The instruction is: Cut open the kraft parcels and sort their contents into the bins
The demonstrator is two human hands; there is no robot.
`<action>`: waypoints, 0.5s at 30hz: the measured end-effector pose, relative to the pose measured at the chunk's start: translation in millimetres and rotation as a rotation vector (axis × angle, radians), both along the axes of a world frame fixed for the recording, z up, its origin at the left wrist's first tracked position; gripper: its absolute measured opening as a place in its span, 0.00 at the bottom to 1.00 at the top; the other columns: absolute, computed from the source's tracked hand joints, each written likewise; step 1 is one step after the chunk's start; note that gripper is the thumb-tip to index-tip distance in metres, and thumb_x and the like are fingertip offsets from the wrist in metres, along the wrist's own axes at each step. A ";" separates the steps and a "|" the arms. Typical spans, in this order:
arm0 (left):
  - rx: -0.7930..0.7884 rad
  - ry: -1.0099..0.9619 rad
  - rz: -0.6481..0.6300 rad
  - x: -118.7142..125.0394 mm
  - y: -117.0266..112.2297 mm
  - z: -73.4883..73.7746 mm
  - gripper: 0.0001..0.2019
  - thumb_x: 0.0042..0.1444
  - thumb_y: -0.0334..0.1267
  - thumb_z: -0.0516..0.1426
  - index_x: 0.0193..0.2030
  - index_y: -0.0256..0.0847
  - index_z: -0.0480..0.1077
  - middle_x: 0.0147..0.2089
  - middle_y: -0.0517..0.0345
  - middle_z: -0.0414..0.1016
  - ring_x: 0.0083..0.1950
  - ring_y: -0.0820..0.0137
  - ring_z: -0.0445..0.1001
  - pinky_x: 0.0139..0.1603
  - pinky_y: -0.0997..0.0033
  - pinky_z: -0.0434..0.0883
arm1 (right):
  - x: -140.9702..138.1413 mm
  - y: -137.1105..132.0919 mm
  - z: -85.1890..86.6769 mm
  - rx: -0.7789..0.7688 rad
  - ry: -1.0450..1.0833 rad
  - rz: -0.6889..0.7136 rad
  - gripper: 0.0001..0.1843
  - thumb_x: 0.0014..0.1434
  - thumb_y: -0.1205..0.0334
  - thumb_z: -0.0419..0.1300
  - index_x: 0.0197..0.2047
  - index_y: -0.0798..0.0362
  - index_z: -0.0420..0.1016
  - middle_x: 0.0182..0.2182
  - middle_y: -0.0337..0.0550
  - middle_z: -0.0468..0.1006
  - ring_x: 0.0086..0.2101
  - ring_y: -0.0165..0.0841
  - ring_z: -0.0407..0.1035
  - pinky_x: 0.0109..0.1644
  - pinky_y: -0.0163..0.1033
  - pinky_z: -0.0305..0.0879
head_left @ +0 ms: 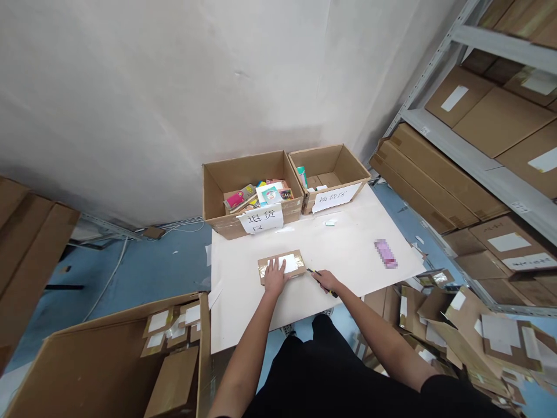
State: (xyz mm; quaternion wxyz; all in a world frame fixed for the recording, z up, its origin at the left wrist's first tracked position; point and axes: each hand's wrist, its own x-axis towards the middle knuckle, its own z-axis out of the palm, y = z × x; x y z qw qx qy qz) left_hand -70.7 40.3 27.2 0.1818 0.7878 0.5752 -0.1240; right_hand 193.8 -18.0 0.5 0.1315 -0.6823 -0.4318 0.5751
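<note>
A small flat cardboard parcel (292, 264) with a white label and shiny tape lies on the white table (348, 249). My left hand (275, 276) rests flat on its left half, fingers spread. My right hand (325, 281) is closed round a thin dark cutter or pen (314, 273), whose tip points at the parcel's right edge.
Two open cartons stand at the table's far edge, the left carton (217, 191) holding several colourful packs, the right carton (348, 165) nearly bare. A pink object (385, 253) lies to the right. A large box (108, 354) of parcels is at lower left. Torn cardboard (470, 331) and shelves (478, 162) are on the right.
</note>
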 end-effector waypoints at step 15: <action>-0.044 -0.046 0.108 -34.7 48.1 0.0 0.41 0.63 0.63 0.56 0.77 0.47 0.54 0.68 0.44 0.70 0.69 0.51 0.64 0.70 0.55 0.55 | 89.2 -4.3 -38.4 0.194 -0.332 -0.544 0.31 0.57 0.55 0.61 0.62 0.53 0.73 0.50 0.50 0.81 0.52 0.44 0.76 0.51 0.42 0.74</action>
